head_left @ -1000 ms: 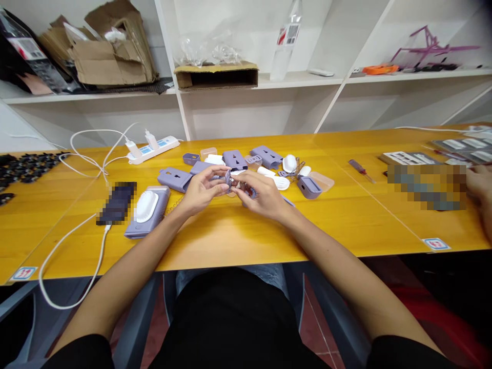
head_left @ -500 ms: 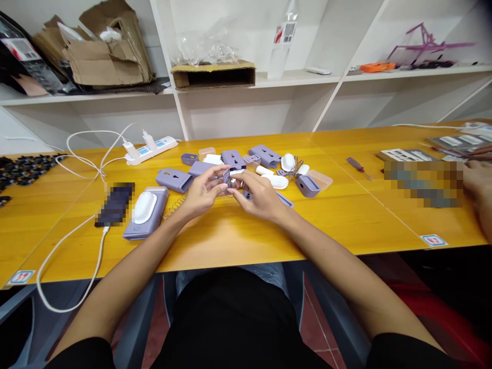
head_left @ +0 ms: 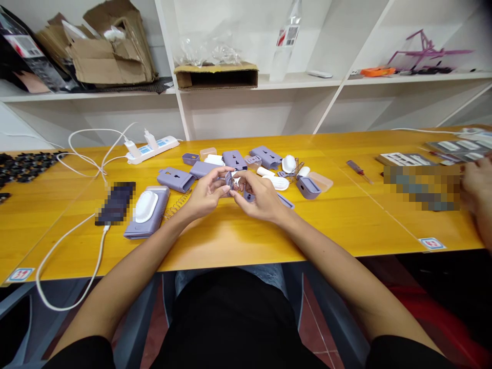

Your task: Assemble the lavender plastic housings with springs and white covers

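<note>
Between my hands, just above the table, is a small purple plastic part [head_left: 229, 179]. My left hand [head_left: 205, 193] pinches it from the left with thumb and fingers. My right hand [head_left: 258, 195] closes on it from the right, its fingertips partly hiding the piece. Behind and around them lie several purple housings, among them one at the left [head_left: 176, 179] and one at the back [head_left: 266, 156]. A coil spring [head_left: 177, 204] rests by my left wrist. A white oval part [head_left: 277, 182] lies past my right hand.
Left of my arm are an assembled purple device with a white top [head_left: 146, 206], a phone on a white cable [head_left: 117, 202] and a power strip [head_left: 152, 150]. A screwdriver [head_left: 358, 170] lies to the right. Another person's hand [head_left: 478, 184] is at the far right edge.
Both my hands stay in nearly the same place, still on the small purple part. The view has shifted very slightly. The other person's hand has moved a little.
</note>
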Demonstrator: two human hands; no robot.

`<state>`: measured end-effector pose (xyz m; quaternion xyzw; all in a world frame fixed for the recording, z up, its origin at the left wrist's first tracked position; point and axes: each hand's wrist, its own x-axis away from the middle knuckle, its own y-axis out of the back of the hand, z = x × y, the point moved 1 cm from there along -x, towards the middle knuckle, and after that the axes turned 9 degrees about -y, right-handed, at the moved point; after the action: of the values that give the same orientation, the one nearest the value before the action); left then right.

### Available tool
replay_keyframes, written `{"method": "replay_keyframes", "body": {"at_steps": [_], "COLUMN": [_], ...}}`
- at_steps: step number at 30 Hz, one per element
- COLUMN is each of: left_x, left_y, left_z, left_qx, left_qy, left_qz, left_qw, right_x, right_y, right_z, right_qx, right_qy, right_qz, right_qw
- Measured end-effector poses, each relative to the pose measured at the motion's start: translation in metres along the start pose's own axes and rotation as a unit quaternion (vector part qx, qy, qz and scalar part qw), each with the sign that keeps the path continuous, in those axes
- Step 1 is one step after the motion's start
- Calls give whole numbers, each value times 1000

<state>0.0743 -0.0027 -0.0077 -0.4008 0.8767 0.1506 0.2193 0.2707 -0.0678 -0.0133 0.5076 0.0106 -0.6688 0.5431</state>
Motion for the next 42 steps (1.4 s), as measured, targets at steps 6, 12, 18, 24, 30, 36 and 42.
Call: {"method": "replay_keyframes", "body": {"at_steps": [6,12,18,24,30,36,42], "left_x": [0,-2,-5,-3,-1,-1,0], "left_y": [-3,6,20,11,9,3,1], "left_z": [-1,-2,-5,-2,-2,-9,-9], "left_qx": [5,-14,7,3,2,2,-2], "left_qy": [-10,-16,6,4,15,21,13], "left_qz": [4,-35,-49,-9,-9,-6,-29], "left_qw": [1000,999,999,1000,1000,1000,999], "right_x": [-1,-3,-5,-6,-5,-6,-5], "right_y": [1,4,4,5,5,4,3], "right_z": [1,-1,-1,-1,-4,-4,-2], "right_qx": [-7,-45,-69,-92,-138,-155,-161], "right_qy": [-4,-17,-26,-47,-100,-104,-116], "right_qz": [9,25,15,4,5,15,35], "right_qw": [1000,999,997,995,985,982,980]}}
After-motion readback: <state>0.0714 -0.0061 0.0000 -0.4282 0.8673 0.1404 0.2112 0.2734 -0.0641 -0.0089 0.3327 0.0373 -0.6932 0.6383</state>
